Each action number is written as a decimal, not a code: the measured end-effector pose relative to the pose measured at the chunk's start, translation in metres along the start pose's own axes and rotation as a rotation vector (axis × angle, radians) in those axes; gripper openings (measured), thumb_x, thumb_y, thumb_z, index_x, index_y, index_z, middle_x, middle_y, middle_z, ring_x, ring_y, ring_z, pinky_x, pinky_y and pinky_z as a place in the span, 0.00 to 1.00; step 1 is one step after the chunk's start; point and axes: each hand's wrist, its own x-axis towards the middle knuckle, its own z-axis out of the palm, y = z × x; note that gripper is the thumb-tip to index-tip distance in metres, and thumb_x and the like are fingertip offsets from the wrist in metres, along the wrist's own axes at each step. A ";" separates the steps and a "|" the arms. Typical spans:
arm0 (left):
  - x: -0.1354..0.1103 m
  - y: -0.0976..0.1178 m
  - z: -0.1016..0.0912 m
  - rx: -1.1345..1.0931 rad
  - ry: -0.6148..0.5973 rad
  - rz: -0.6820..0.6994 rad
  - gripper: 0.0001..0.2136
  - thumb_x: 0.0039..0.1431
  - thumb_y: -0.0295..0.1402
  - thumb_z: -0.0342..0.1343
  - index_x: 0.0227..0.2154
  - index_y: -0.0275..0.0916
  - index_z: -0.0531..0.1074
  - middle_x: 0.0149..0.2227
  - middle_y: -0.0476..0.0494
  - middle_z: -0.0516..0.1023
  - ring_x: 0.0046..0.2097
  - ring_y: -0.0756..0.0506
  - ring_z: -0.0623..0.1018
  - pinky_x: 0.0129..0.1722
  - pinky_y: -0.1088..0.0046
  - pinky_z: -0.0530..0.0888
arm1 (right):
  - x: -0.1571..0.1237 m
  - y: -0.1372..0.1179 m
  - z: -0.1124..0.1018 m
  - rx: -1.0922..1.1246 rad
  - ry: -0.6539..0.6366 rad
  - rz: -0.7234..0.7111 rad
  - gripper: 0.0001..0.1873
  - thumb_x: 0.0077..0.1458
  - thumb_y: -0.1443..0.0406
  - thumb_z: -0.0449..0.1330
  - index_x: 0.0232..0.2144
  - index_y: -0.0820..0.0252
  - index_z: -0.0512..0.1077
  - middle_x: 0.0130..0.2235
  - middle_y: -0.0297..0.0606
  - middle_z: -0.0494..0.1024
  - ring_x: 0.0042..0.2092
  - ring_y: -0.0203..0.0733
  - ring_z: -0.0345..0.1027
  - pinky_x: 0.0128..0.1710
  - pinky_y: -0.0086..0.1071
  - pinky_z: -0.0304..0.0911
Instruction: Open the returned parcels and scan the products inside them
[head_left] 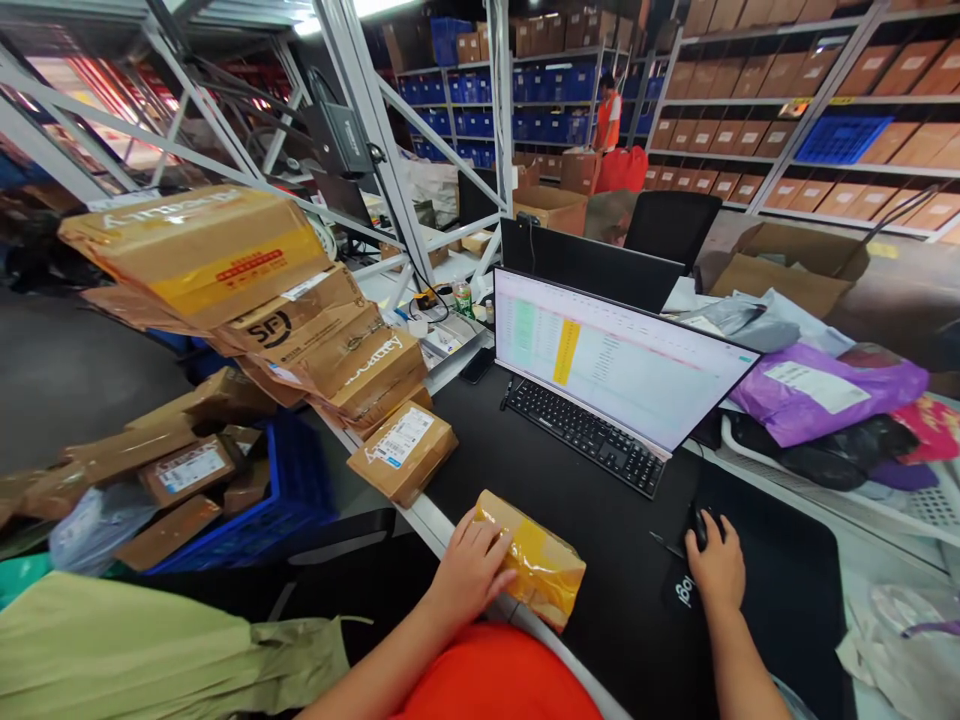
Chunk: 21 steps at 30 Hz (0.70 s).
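A small cardboard box (538,560) wrapped in shiny yellow tape lies at the near edge of the black desktop. Over its left end rests my left hand (472,560), fingers spread on the top of the box and not wrapped round it. To the right, my right hand (717,562) is curled over a black computer mouse (700,528) on a dark mouse pad (795,570). Ahead stands a monitor (607,360) with a spreadsheet on it, and a black keyboard (581,435) sits below the screen.
Another labelled box (403,452) stands at the desk's left edge, beside a leaning stack of cartons (300,320). A blue crate (292,500) full of parcels is lower left. Bagged parcels (825,390) fill a white basket at right. Behind, a person (608,115) in an orange vest stands near shelves.
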 end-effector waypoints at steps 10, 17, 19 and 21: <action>0.035 -0.010 -0.013 -0.074 -0.158 0.018 0.35 0.52 0.43 0.69 0.61 0.42 0.65 0.67 0.30 0.62 0.67 0.30 0.63 0.65 0.38 0.57 | 0.001 0.001 0.003 0.004 0.015 -0.027 0.31 0.61 0.54 0.45 0.59 0.64 0.70 0.63 0.55 0.62 0.59 0.61 0.64 0.56 0.50 0.64; 0.043 -0.018 -0.006 -0.059 -0.233 0.053 0.33 0.56 0.52 0.62 0.61 0.43 0.66 0.51 0.36 0.76 0.56 0.36 0.73 0.65 0.42 0.58 | -0.002 -0.008 -0.023 0.086 0.061 0.079 0.36 0.61 0.52 0.49 0.63 0.71 0.61 0.63 0.62 0.61 0.60 0.62 0.62 0.56 0.50 0.61; 0.042 -0.019 -0.002 -0.043 -0.207 0.073 0.31 0.58 0.55 0.58 0.58 0.41 0.68 0.48 0.36 0.76 0.52 0.37 0.74 0.63 0.47 0.61 | -0.015 -0.006 -0.031 0.066 0.104 0.145 0.36 0.62 0.52 0.48 0.62 0.74 0.61 0.59 0.64 0.65 0.58 0.63 0.63 0.56 0.51 0.60; 0.040 -0.019 0.003 -0.041 -0.173 0.070 0.30 0.60 0.57 0.53 0.56 0.39 0.70 0.46 0.36 0.76 0.49 0.37 0.75 0.60 0.50 0.65 | -0.036 -0.004 -0.035 0.024 0.061 0.152 0.33 0.64 0.53 0.46 0.59 0.76 0.63 0.53 0.64 0.71 0.55 0.62 0.66 0.54 0.50 0.60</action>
